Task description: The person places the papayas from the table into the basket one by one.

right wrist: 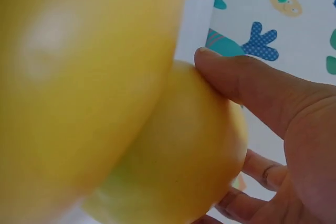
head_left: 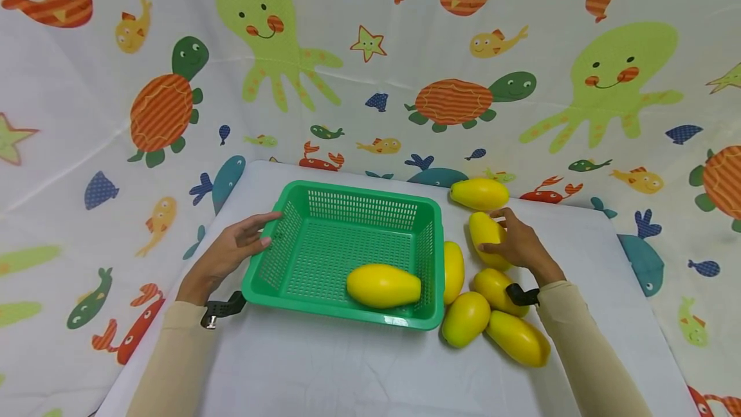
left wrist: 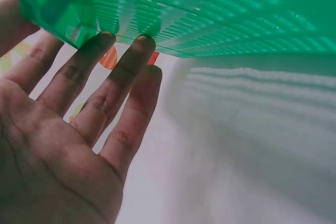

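A green plastic basket (head_left: pixel 341 320) with perforated walls sits on the white table. One yellow papaya (head_left: pixel 383 286) lies inside it, at the near right corner. At the basket's left side is my left hand (head_left: pixel 228 253); its fingers (left wrist: pixel 118 80) are extended and touch the outer wall under the rim. To the right of the basket, my right hand (head_left: pixel 520 243) grips another papaya (head_left: pixel 486 237), thumb on the near side and fingers round the far side. In the right wrist view the thumb (right wrist: pixel 236 74) lies against this papaya (right wrist: pixel 184 145).
Several more papayas lie on the right: one at the back (head_left: pixel 479 194), one against the basket wall (head_left: pixel 453 272), and a near group including this papaya (head_left: pixel 519 338). A cloth (head_left: pixel 347 82) printed with sea animals hangs behind the table (head_left: pixel 347 372).
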Demonstrator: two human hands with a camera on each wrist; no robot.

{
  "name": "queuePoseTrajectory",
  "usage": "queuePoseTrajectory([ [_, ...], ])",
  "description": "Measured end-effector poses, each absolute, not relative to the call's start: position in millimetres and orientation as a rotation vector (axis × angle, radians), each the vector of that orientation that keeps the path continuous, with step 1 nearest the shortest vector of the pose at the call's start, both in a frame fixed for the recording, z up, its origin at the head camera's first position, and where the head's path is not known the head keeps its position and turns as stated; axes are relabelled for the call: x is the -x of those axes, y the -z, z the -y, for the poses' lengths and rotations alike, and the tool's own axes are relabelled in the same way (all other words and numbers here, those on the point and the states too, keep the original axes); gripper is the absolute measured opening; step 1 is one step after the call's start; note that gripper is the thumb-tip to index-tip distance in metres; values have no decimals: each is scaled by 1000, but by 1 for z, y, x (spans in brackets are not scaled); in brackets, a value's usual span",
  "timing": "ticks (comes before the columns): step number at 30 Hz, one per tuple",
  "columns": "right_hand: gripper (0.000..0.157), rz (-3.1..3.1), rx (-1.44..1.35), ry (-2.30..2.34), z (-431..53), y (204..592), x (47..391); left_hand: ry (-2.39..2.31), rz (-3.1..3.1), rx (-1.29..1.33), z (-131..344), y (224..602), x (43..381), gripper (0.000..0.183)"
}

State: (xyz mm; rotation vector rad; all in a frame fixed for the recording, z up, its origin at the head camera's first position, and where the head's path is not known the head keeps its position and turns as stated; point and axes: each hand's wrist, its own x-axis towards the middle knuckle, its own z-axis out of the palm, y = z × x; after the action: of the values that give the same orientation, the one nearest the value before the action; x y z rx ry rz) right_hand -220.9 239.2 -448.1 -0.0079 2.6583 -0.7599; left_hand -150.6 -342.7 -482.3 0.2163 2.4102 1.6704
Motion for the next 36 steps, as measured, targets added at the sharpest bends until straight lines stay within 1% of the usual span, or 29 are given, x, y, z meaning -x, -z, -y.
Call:
queuePoseTrajectory([
  [4,89,-2653,9,760,-239,448,220,-1675,-2410,-225,343,485,150,51],
  [15,92,-2688,37,775,-236,443,218,-1666,-2422,-192,341,486,148,51],
  [23,85,-2739,87,799,-230,433,215,-1672,-2421,-189,340,486,147,50],
  [36,83,-2783,197,832,-218,410,210,-1666,-2416,-171,340,485,147,51],
])
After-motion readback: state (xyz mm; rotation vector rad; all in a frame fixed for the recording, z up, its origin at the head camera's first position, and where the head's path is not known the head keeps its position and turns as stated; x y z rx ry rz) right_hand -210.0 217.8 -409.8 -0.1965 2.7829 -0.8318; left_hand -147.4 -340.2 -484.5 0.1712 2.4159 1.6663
